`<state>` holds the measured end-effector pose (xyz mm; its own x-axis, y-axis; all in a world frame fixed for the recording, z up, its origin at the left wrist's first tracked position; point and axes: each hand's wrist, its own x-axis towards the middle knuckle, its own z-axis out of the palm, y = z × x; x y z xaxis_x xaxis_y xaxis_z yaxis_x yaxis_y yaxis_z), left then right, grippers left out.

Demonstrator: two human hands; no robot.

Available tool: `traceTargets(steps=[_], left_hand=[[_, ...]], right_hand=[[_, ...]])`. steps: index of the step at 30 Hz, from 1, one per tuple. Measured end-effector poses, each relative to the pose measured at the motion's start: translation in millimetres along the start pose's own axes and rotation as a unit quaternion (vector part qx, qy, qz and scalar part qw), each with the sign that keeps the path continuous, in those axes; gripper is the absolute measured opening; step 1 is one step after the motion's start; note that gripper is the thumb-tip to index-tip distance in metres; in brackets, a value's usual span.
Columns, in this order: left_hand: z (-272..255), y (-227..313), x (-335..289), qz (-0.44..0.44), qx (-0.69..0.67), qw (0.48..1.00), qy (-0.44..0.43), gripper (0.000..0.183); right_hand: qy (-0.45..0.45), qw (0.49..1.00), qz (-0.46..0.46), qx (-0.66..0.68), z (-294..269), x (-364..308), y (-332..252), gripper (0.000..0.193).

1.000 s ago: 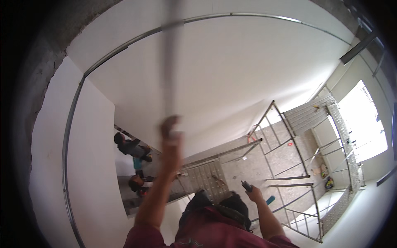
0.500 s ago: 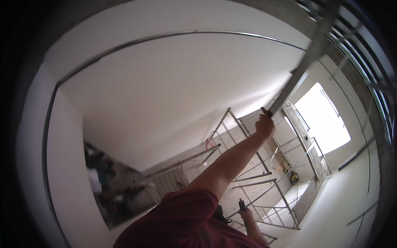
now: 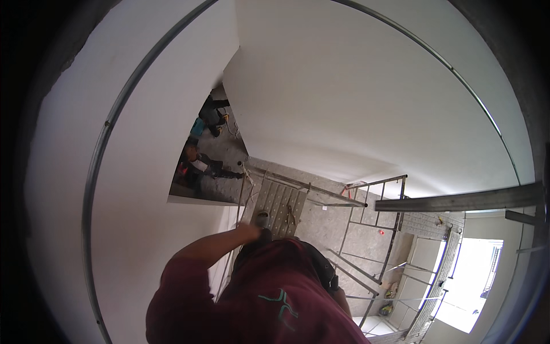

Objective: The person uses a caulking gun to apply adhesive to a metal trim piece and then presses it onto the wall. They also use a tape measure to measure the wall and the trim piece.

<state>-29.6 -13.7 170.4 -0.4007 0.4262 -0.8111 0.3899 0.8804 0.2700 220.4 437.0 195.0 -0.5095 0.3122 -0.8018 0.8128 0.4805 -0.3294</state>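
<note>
My left hand (image 3: pixel 250 231) is drawn back beside my waist, its elbow bent out to the left. Motion smears its fingers, so I cannot tell whether they hold anything. Just past it is what looks like a shoe (image 3: pixel 262 218) on the slotted metal scaffold platform (image 3: pixel 279 200). Of my right arm only a strip of forearm (image 3: pixel 342 300) shows beside my dark red shirt; the hand itself is out of sight. A long grey metal profile (image 3: pixel 458 201) reaches in from the right edge, apart from both hands.
Scaffold frames (image 3: pixel 372 229) stand right of the platform. A metal rail (image 3: pixel 107 123) runs along the white wall. Through an opening at left, people (image 3: pixel 211 114) and tools are on the floor below. A bright window (image 3: pixel 472 281) is at lower right.
My left hand has let go of the metal profile and come back to my waist. My right hand, earlier holding a dark tool, has gone out of sight. The view has turned left.
</note>
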Motion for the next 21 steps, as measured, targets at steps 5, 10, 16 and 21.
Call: traceTargets(steps=[5, 10, 16, 21], left_hand=[[33.2, 15.4, -49.5, 0.091, -0.148, 0.984, -0.037, 0.032], [59.1, 25.0, -55.0, 0.202, -0.449, 0.848, 0.198, 0.029], [54.9, 57.1, -14.9, 0.126, -0.465, 0.860, 0.167, 0.029], [49.4, 64.9, 38.5, 0.033, -0.389, 0.913, 0.116, 0.028]], right_hand=[[0.018, 0.994, 0.018, -0.109, -40.2, 36.8, -4.0, 0.037], [-0.018, 0.995, -0.018, -0.093, -56.4, 39.2, -65.4, 0.030], [0.021, 0.987, -0.083, -0.134, -59.0, 15.7, -108.8, 0.030], [0.004, 0.995, -0.046, -0.083, -55.2, -2.0, -133.1, 0.027]])
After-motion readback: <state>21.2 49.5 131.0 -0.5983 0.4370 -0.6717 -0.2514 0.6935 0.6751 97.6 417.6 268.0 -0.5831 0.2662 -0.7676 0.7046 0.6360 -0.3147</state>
